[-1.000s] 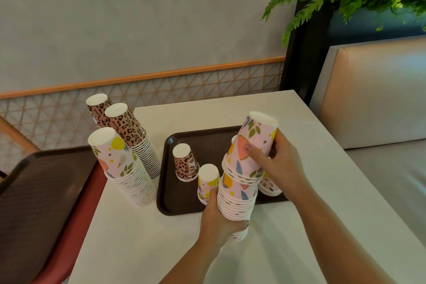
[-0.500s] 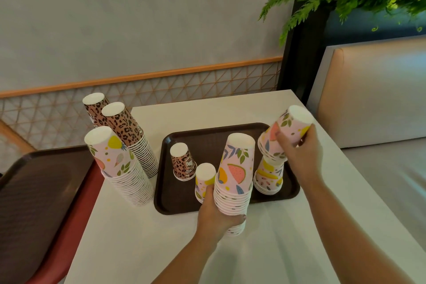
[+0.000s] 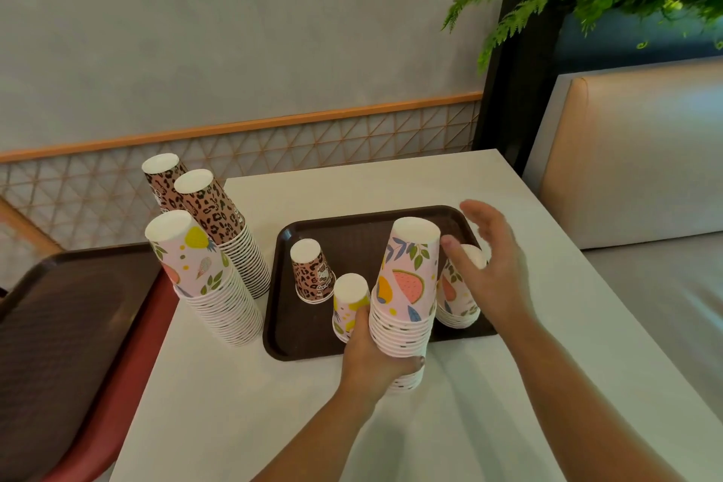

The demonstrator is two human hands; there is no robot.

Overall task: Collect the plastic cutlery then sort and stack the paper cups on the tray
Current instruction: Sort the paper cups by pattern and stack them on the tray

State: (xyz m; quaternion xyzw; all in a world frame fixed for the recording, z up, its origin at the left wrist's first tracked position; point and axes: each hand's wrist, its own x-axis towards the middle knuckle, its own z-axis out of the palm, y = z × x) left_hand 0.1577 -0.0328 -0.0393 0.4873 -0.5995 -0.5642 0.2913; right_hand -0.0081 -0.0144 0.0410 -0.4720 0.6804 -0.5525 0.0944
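Left hand (image 3: 371, 360) grips the fruit-print cup stack (image 3: 407, 297) at its lower half, held at the near edge of the brown tray (image 3: 352, 223); right hand (image 3: 489, 270), fingers spread and empty, hovers just right of it over a shorter stack (image 3: 455, 305).

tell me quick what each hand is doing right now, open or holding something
Left hand: grips the fruit-print cup stack near its base.
Right hand: open, fingers spread, holding nothing, by the short cup stack on the tray.
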